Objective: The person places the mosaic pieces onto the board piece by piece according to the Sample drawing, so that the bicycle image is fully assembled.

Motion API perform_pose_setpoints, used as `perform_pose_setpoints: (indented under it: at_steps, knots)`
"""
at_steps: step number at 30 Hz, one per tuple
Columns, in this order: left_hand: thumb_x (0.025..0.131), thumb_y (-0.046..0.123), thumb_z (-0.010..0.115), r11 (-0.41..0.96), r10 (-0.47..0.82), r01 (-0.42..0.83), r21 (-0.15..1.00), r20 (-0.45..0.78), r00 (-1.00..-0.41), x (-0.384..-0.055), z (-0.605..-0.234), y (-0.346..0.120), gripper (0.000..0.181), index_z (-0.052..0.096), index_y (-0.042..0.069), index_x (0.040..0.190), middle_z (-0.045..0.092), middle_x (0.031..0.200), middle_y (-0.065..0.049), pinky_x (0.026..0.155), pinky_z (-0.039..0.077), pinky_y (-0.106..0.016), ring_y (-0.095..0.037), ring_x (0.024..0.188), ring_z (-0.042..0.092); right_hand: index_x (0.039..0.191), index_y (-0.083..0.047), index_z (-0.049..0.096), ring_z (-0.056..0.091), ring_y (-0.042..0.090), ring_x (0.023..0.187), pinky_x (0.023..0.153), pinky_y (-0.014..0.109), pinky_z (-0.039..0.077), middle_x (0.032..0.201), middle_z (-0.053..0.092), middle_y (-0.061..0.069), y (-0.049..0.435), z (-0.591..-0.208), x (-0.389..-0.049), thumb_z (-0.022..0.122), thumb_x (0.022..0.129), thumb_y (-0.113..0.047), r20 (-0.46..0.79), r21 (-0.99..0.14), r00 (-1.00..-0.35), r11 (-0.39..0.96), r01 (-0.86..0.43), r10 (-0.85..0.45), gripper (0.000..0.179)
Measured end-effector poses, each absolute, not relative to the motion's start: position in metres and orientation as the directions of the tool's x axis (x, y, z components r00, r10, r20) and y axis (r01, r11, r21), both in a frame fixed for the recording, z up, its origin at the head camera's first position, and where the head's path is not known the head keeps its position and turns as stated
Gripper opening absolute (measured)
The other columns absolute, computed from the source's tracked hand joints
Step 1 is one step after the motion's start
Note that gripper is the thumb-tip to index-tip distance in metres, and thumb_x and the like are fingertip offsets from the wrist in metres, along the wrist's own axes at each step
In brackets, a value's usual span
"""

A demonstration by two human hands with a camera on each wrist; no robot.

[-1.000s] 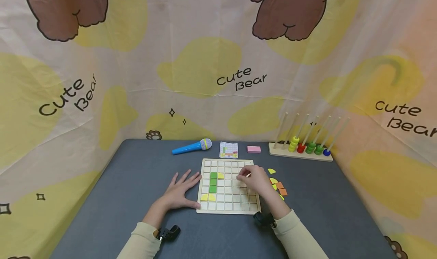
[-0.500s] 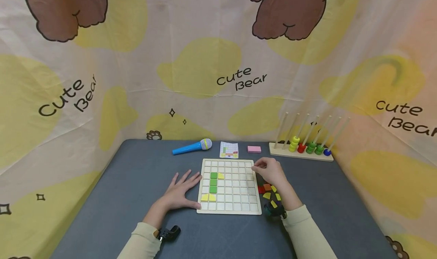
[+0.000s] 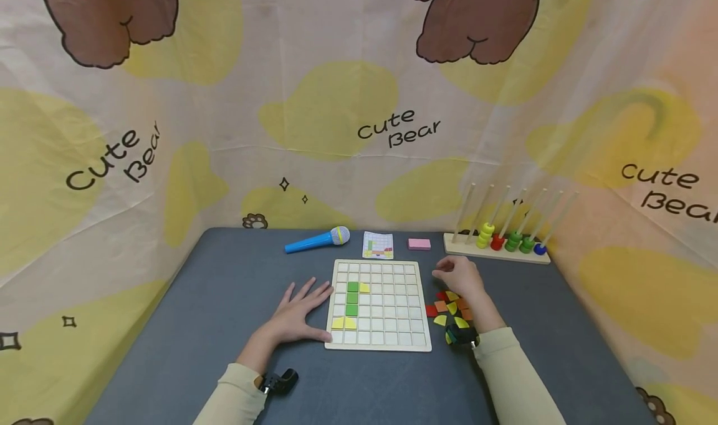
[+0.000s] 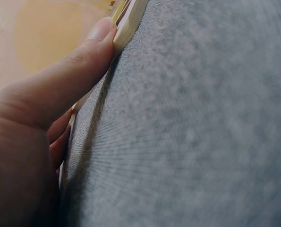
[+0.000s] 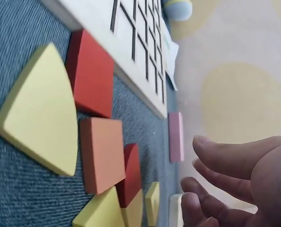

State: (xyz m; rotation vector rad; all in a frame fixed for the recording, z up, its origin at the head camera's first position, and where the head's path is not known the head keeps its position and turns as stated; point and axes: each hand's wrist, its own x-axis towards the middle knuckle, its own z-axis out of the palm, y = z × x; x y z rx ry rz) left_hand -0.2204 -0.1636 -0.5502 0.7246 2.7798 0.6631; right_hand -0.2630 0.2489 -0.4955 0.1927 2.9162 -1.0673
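High and set back, the head camera faces forward and down over the tabletop [image 3: 381, 387]; left wrist, tipped sideways, tight on the left grip [image 4: 41, 106] and board [image 3: 394, 313]; right wrist, also sideways, close over loose tiles [image 5: 103, 151], sharing board and pink block [image 5: 176, 137] with head.

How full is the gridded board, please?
Mostly empty: the gridded board holds three green pieces and three yellow pieces; the rest looks bare.

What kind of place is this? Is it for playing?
It looks like a play corner, maybe at home or in a classroom: there's a grid board, a counting stand with beads, and a wall cloth saying "Cute Bear".
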Motion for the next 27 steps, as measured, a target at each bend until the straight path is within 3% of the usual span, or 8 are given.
perform_pose_setpoints:
  at_steps: [9, 17, 27]
  knots:
    - [0.07, 0.079, 0.071, 0.781, 0.505, 0.42, 0.462, -0.072, -0.86, -0.221, -0.55, -0.164, 0.112, 0.027, 0.031, 0.161, 0.023, 0.168, 0.009, 0.122, -0.006, -0.063, -0.028, 0.158, 0.007, 0.115, -0.001, 0.071, 0.062, 0.034, 0.097, 0.084, 0.049, 0.053, 0.111, 0.07, 0.019, 0.262, -0.512, -0.275, 0.077, 0.09, -0.02, -0.118, -0.584, -0.978, 0.784, 0.209, 0.173, 0.032]
    - [0.07, 0.08, 0.071, 0.785, 0.499, 0.416, 0.459, -0.07, -0.864, -0.221, -0.551, -0.163, 0.112, 0.027, 0.032, 0.161, 0.024, 0.168, 0.008, 0.122, -0.006, -0.063, -0.028, 0.158, 0.006, 0.111, -0.001, 0.073, 0.059, 0.03, 0.088, 0.077, 0.04, 0.053, 0.103, 0.07, 0.018, 0.264, -0.515, -0.272, 0.076, 0.091, -0.016, -0.144, -0.584, -0.969, 0.773, 0.248, 0.202, 0.025]
    - [0.07, 0.082, 0.069, 0.793, 0.499, 0.415, 0.446, -0.086, -0.862, -0.223, -0.553, -0.163, 0.113, 0.026, 0.031, 0.161, 0.021, 0.168, 0.009, 0.122, -0.006, -0.063, -0.027, 0.158, 0.006, 0.098, -0.002, 0.074, 0.058, 0.027, 0.08, 0.066, 0.033, 0.05, 0.091, 0.069, 0.014, 0.262, -0.51, -0.266, 0.077, 0.091, -0.023, -0.181, -0.554, -0.961, 0.785, 0.277, 0.212, 0.022]
